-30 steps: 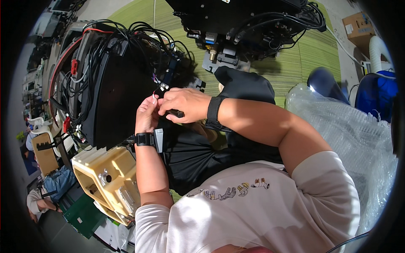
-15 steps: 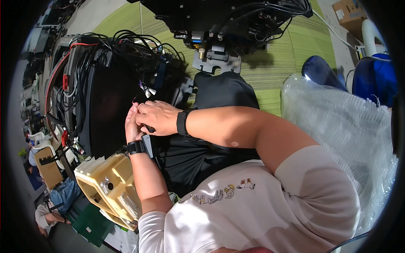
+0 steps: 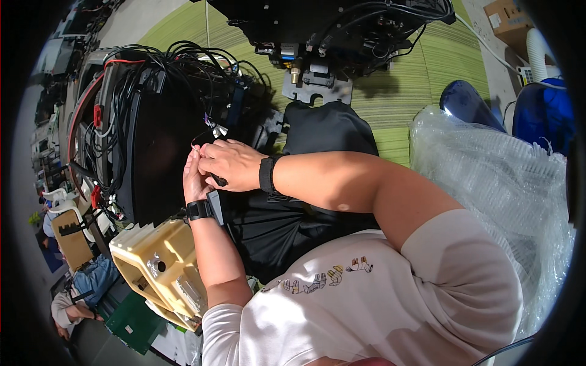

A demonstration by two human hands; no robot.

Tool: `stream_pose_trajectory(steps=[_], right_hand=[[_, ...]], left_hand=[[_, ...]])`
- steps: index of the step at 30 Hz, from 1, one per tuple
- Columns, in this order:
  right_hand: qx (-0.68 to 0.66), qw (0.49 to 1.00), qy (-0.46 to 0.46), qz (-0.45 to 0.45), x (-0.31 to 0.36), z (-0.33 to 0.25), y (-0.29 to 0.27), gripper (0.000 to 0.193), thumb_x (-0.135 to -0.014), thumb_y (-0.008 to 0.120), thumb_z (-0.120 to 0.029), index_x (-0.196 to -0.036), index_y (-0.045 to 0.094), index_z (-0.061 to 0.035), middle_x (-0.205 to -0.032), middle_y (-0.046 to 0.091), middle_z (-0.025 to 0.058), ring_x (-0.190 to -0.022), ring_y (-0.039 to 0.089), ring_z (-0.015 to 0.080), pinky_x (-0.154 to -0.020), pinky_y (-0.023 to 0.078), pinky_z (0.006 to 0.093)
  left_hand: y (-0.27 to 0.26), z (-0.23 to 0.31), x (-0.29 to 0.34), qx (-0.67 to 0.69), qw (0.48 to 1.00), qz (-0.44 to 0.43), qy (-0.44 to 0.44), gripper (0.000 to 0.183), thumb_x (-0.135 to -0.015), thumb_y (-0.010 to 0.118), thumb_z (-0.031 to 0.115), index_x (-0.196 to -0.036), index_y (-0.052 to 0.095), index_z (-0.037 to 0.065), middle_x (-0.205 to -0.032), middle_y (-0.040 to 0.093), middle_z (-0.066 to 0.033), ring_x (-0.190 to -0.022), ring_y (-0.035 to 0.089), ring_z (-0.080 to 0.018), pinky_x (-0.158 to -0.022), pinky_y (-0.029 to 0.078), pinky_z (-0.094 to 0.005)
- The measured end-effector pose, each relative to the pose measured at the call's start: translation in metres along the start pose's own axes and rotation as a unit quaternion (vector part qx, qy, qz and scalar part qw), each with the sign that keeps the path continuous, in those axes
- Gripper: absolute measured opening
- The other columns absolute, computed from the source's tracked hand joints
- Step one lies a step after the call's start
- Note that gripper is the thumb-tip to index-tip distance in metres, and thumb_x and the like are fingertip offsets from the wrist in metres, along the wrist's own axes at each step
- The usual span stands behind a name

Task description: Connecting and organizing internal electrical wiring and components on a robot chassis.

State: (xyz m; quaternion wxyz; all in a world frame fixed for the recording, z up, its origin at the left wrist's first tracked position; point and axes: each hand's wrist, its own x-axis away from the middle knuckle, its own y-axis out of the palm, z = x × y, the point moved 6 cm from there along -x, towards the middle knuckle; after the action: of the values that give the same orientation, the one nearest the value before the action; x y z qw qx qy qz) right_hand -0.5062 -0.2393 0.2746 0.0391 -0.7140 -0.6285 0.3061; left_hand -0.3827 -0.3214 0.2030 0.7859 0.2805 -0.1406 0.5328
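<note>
Head | hands (image 3: 235,165) — wire (image 3: 193,141) pinched left, black handle (image 3: 220,180) gripped right | green carpet (image 3: 390,104) | plastic wrap (image 3: 488,177), carton (image 3: 508,27) at right

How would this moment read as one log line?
left hand: against right hand | right hand: holding dark object | just beyond: white connectors | leftward: black panel

Wkshop-type rm: blk machine (image 3: 305,25), cable bundle (image 3: 177,56), plastic wrap (image 3: 482,177).

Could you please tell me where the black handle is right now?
In the head view, left of centre, the black handle sticks out from under the right hand, just above the grey wrist device.
</note>
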Motion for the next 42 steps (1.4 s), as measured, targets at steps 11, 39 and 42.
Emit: stream_pose_trajectory(steps=[11,39,42], right_hand=[[-0.01,1.0,0.004,0.002,0.001,0.0,-0.003,0.02,-0.07,0.062,-0.022,-0.083,0.056,-0.0077,-0.085,0.052,0.0112,-0.084,0.051,0.0263,-0.073,0.043,0.0374],[-0.112,0.989,0.082,0.045,-0.004,0.019,-0.014,0.015,-0.075,0.055,-0.02,-0.08,0.052,-0.0058,-0.077,0.056,0.0108,-0.076,0.055,0.0303,-0.07,0.044,0.0378],[-0.12,0.988,0.082,0.042,-0.003,0.02,-0.016,0.015,-0.075,0.055,-0.019,-0.081,0.052,-0.0059,-0.077,0.057,0.01,-0.076,0.055,0.0295,-0.07,0.044,0.0373]], left_hand=[[0.001,-0.003,0.0,-0.011,1.0,-0.003,-0.004,0.019,-0.087,0.051,0.019,-0.102,0.05,0.006,-0.089,0.058,-0.0052,-0.081,0.057,-0.0127,-0.072,0.048,-0.0259],[0.02,-0.007,0.006,0.005,0.999,-0.037,-0.015,0.022,-0.084,0.054,0.016,-0.1,0.05,0.003,-0.089,0.059,-0.0056,-0.078,0.058,-0.0117,-0.068,0.048,-0.0237],[0.016,-0.008,0.004,-0.006,1.0,-0.027,-0.013,0.021,-0.083,0.055,0.016,-0.1,0.051,0.003,-0.087,0.058,-0.005,-0.073,0.056,-0.0107,-0.061,0.045,-0.0218]])
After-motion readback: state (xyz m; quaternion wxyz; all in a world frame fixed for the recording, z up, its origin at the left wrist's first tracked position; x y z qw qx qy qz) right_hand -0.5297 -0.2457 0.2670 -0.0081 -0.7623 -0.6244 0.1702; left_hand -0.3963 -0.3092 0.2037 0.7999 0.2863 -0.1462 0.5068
